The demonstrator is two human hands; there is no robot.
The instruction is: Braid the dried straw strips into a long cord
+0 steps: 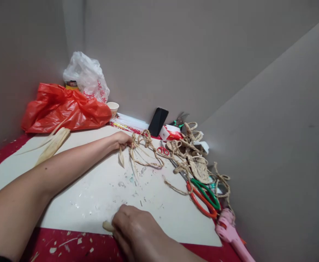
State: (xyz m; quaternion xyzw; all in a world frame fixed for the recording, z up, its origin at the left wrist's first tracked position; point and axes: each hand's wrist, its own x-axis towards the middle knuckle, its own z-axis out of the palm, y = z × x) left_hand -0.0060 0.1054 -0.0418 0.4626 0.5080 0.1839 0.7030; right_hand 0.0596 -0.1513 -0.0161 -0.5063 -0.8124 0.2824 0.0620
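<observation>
My left hand reaches far across the white board, its fingers closed on the end of a knotted straw cord. Thin loose strands and a pale dry leaf strip hang below those fingers. Near the front edge, my right hand is closed, its fingers mostly turned away from me. A short pale stub of dry husk sticks out from its left side; the rest of that piece is hidden by the hand.
Braided straw cord lies heaped at right with red-and-green handled scissors, small red scissors and a pink glue gun. Behind stand a phone, a paper cup and a red bag. Husk strips lie left.
</observation>
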